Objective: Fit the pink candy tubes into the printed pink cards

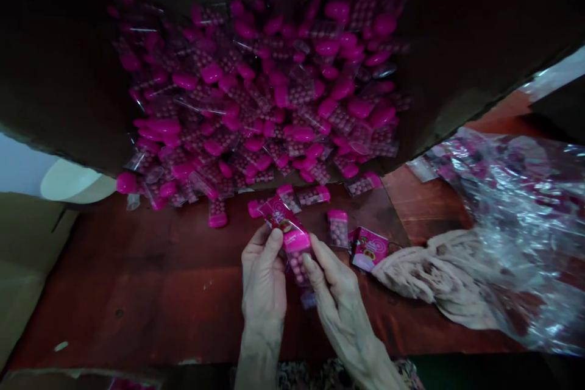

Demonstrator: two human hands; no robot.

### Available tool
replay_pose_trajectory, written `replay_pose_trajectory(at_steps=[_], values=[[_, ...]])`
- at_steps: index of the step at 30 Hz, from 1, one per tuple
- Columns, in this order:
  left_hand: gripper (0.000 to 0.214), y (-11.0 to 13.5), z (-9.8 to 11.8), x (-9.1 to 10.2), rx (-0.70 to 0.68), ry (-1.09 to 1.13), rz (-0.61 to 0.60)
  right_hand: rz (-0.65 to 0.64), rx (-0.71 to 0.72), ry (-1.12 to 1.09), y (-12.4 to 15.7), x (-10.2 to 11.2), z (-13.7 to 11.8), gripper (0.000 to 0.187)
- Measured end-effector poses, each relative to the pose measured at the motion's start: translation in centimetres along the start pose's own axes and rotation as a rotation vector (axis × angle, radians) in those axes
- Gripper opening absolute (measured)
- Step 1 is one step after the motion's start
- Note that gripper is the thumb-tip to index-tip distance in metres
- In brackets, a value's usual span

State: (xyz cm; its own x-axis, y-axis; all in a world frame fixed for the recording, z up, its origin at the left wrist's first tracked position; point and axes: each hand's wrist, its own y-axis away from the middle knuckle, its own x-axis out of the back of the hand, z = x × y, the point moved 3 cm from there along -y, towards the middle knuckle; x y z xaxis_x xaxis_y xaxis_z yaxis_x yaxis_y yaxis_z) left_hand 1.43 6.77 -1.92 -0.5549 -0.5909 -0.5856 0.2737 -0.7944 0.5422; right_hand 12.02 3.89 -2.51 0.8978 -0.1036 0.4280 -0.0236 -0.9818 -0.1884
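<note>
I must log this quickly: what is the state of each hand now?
Left hand: closed, holding a pink-capped candy tube.
Right hand: closed, holding the same tube.

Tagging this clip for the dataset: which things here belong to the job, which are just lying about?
Job: left hand and right hand, both on a pink-capped tube of pink beads; loose tube; printed packet; heap of wrapped tubes.
Lying about: crumpled clear plastic; beige cloth; cardboard flap; reddish wooden table.
</note>
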Motion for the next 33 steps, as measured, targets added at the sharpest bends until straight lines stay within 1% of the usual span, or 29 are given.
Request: replay_pose_trajectory(at_steps=[3,6,9,12,14,16,19,22,25,27,30,31,33], values=[[0.021,0.3,-0.5,-0.4,0.034,-0.001,0.021,0.052,0.042,-0.015,0.1,-0.2,-0.1,0.038],[0.024,0.6,-0.8,-1.1,0.102,-0.004,0.02,0.085,0.003,-0.078,-0.3,0.1,-0.3,0.038],[0.025,0.7,-0.7,-2.4,0.144,-0.04,-0.074,0.115,-0.123,-0.237,-1.3,0.9,-0.6,0.04],[0.026,1.0,0.1,-4.0,0.109,-0.081,-0.185,0.121,-0.204,-0.431,-2.5,2.0,-1.3,0.044],[0.028,1.3,0.8,-4.9,0.035,-0.086,-0.211,0.133,-0.173,-0.468,-3.1,2.9,-2.0,0.048],[0.03,1.8,1.2,-5.8,-0.023,-0.091,-0.257,0.162,-0.083,-0.419,-3.3,3.6,-2.6,0.053],[0.022,2.6,1.0,-6.7,-0.035,-0.133,-0.345,0.223,0.047,-0.294,-3.1,4.2,-3.1,0.057],[0.018,2.9,0.3,-6.6,-0.012,-0.133,-0.317,0.283,0.098,-0.19,-2.6,4.2,-3.2,0.06],[0.018,2.8,0.0,-6.3,0.017,-0.115,-0.284,0.303,0.087,-0.166,-2.5,4.2,-3.2,0.06],[0.019,2.6,0.1,-6.1,0.025,-0.132,-0.296,0.259,0.041,-0.267,-2.8,4.2,-3.1,0.057],[0.021,2.6,0.1,-6.0,0.063,-0.194,-0.317,0.133,-0.08,-0.502,-3.2,4.3,-2.9,0.057],[0.02,2.6,0.0,-5.9,0.077,-0.214,-0.308,0.109,-0.11,-0.543,-3.3,4.3,-2.8,0.058],[0.015,2.9,-0.3,-5.6,0.08,-0.236,-0.268,0.112,-0.118,-0.518,-3.2,4.4,-2.6,0.057]])
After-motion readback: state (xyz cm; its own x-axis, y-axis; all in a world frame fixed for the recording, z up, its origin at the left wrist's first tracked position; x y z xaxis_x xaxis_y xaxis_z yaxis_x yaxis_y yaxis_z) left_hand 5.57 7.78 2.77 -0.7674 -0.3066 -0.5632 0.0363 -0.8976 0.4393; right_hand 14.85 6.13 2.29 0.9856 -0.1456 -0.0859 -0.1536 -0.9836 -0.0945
